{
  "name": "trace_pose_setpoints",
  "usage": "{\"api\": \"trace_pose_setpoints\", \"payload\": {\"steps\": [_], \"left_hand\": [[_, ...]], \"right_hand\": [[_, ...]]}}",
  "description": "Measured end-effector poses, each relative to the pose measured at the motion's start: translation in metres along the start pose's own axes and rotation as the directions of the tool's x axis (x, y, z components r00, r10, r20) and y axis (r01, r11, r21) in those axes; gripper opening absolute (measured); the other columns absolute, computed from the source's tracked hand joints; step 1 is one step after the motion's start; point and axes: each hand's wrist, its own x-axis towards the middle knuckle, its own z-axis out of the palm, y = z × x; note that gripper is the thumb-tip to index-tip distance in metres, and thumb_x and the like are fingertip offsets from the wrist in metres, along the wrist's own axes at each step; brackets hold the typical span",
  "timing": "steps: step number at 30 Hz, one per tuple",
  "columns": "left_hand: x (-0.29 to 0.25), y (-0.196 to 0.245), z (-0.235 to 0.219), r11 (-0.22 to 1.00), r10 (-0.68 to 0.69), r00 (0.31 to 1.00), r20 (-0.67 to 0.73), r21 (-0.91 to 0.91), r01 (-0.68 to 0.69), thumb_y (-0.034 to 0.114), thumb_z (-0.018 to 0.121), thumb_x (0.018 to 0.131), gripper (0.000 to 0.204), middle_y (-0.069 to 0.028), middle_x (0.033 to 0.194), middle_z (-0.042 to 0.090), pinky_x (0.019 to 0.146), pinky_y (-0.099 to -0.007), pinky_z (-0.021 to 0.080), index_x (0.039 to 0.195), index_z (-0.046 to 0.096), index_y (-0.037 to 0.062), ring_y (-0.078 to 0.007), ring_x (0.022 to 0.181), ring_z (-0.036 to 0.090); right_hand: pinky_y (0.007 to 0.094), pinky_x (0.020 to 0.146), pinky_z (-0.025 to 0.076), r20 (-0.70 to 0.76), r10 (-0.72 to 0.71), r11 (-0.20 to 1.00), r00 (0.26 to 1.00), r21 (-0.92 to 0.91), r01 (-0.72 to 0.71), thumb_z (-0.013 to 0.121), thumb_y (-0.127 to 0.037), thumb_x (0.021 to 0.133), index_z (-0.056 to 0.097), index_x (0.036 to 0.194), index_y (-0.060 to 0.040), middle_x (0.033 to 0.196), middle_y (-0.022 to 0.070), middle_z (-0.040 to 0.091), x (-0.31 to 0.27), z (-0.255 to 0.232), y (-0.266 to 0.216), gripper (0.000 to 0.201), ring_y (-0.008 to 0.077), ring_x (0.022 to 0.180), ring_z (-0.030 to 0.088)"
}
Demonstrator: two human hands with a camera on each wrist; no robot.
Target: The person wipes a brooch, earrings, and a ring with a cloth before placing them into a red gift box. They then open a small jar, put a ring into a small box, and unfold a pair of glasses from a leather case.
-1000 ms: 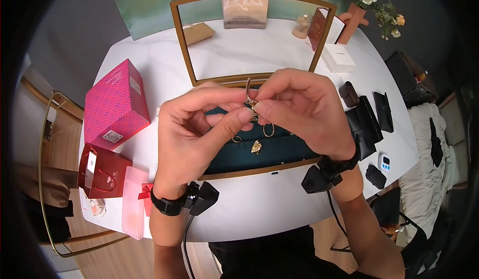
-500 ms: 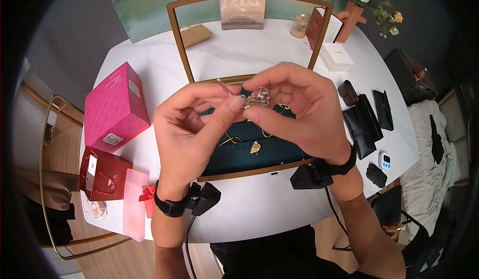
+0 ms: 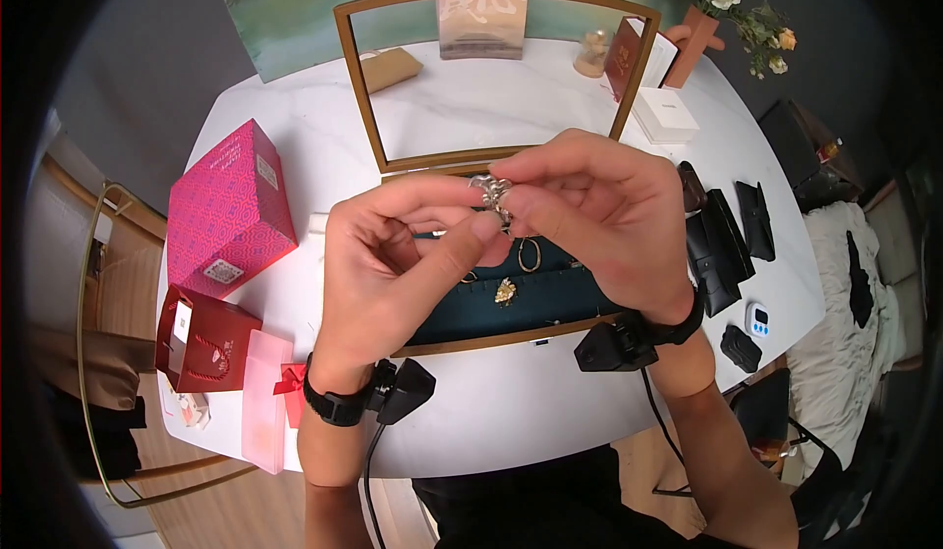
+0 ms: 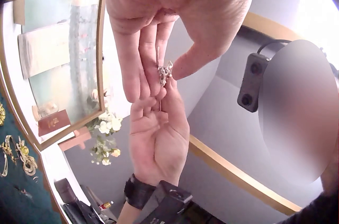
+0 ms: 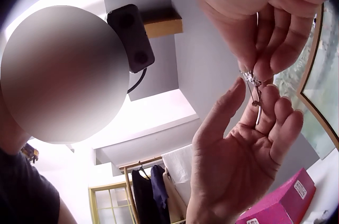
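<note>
"Silvery ornament (image 3: 494, 192) up between both hands, above the jewelry case (image 3: 491, 337). How do you read each grip?"

"Starting from the left, I see the left hand (image 3: 383, 264) with a narrow grip, thumb and forefinger at the ornament's near left side. The right hand (image 3: 619, 210) pinches it from the other side. My right wrist view also shows its thin bar (image 5: 258, 114) lying along the left fingers."

"What would make this step go well?"

"It looks like turning and adjusting to me, so I'd let the left steady the bar while the right does the fine work, both pinches light. I can't tell whether any end is sharp, so I'd keep fingertips off the tips. I'd also stay over the lining, where a slip should land softly."

"And against half a second ago?"

"On the left, the left hand sits further right, and the bar that poked out leftward no longer does. In the middle, the cluster faces the head camera between the fingertips. To its right, the right thumb rides higher, and a gold loop (image 3: 539, 256) below shows more fully."
</note>
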Motion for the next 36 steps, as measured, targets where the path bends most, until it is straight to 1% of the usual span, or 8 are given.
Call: {"api": "trace_pose_setpoints", "payload": {"steps": [3, 6, 8, 11, 20, 22, 30, 36], "left_hand": [[-0.0017, -0.0002, 0.0012, 1.0, -0.031, 0.999, -0.021, 0.0, 0.031, -0.001, 0.062, 0.092, 0.017, -0.0167, 0.091, 0.072, 0.078, -0.0331, 0.061, 0.108, 0.065, -0.0068, -0.0219, 0.08, 0.073], [-0.0009, 0.0002, -0.0004, 0.992, -0.088, 0.996, -0.018, -0.095, 0.086, -0.004, 0.07, 0.087, 0.017, -0.0137, 0.095, 0.072, 0.078, -0.0253, 0.058, 0.103, 0.066, -0.0077, -0.0168, 0.089, 0.071], [-0.0005, -0.0009, -0.0009, 0.999, -0.031, 0.999, -0.016, 0.02, 0.032, -0.006, 0.071, 0.086, 0.017, -0.0125, 0.094, 0.072, 0.077, -0.024, 0.058, 0.103, 0.067, -0.0069, -0.0152, 0.089, 0.07], [0.001, -0.0017, 0.001, 0.999, 0.044, 0.998, -0.043, 0.016, -0.043, -0.006, 0.072, 0.084, 0.018, -0.0118, 0.094, 0.072, 0.076, -0.0234, 0.058, 0.101, 0.067, -0.0062, -0.0138, 0.089, 0.069], [0.0002, -0.0036, -0.0026, 0.997, 0.055, 0.998, -0.027, 0.053, -0.054, -0.006, 0.071, 0.085, 0.015, -0.0125, 0.094, 0.071, 0.077, -0.0249, 0.058, 0.1, 0.069, -0.0064, -0.0135, 0.087, 0.069], [0.0001, -0.0027, -0.0019, 0.999, 0.034, 0.999, -0.038, 0.026, -0.034, -0.006, 0.071, 0.086, 0.015, -0.0127, 0.095, 0.071, 0.077, -0.0253, 0.058, 0.1, 0.069, -0.0066, -0.0139, 0.087, 0.069], [0.0018, -0.002, 0.0031, 1.0, 0.007, 0.996, -0.088, 0.002, -0.006, -0.004, 0.07, 0.087, 0.013, -0.0128, 0.097, 0.072, 0.076, -0.0263, 0.059, 0.099, 0.069, -0.0078, -0.0142, 0.087, 0.068], [0.0039, -0.0019, 0.0016, 0.898, 0.269, 0.956, -0.114, 0.388, -0.206, -0.003, 0.071, 0.086, 0.01, -0.0087, 0.092, 0.069, 0.073, -0.0262, 0.059, 0.095, 0.07, -0.0019, -0.0134, 0.084, 0.068]], "right_hand": [[0.0242, 0.076, 0.056, 0.019, -0.011, 0.999, 1.0, -0.04, 0.012, 0.064, 0.004, 0.09, 0.068, 0.108, 0.0067, 0.099, 0.0114, 0.068, 0.0004, -0.0005, -0.0005, 0.019, 0.0142, 0.086, 0.069], [0.0242, 0.076, 0.057, 0.022, 0.01, 0.999, 1.0, -0.05, -0.009, 0.063, 0.004, 0.091, 0.068, 0.108, 0.0069, 0.098, 0.0115, 0.067, 0.0003, 0.0005, -0.0046, 0.018, 0.0148, 0.085, 0.069], [0.0243, 0.076, 0.057, 0.025, 0.021, 0.999, 0.999, -0.04, -0.02, 0.062, 0.004, 0.092, 0.068, 0.108, 0.0072, 0.098, 0.0114, 0.067, 0.0001, 0.0013, -0.0059, 0.018, 0.0151, 0.085, 0.069], [0.0217, 0.072, 0.054, 0.032, -0.021, 0.994, 0.999, -0.102, 0.025, 0.062, 0.007, 0.091, 0.069, 0.109, 0.0062, 0.094, 0.0098, 0.065, -0.0002, 0.0023, -0.0056, 0.02, 0.0118, 0.081, 0.065], [0.0214, 0.07, 0.053, 0.048, -0.04, 0.993, 0.998, -0.109, 0.045, 0.062, 0.006, 0.091, 0.07, 0.106, 0.0056, 0.094, 0.0096, 0.065, 0.0002, 0.0013, -0.0049, 0.017, 0.0114, 0.08, 0.064], [0.0252, 0.077, 0.057, 0.07, -0.033, 0.992, 0.997, -0.12, 0.042, 0.06, 0.004, 0.093, 0.069, 0.106, 0.0054, 0.099, 0.0107, 0.066, 0.0005, -0.0002, -0.0061, 0.016, 0.0153, 0.087, 0.069], [0.0244, 0.077, 0.056, 0.025, -0.039, 0.994, 0.999, -0.102, 0.041, 0.061, 0.002, 0.093, 0.069, 0.107, 0.0052, 0.099, 0.0104, 0.067, 0.0011, -0.0001, -0.0032, 0.017, 0.0136, 0.085, 0.067], [0.0231, 0.075, 0.054, -0.028, -0.023, 0.992, 0.999, -0.125, 0.019, 0.064, 0.0, 0.092, 0.068, 0.107, 0.0054, 0.097, 0.009, 0.067, 0.0005, 0.0006, 0.0011, 0.017, 0.0121, 0.083, 0.066]]}}
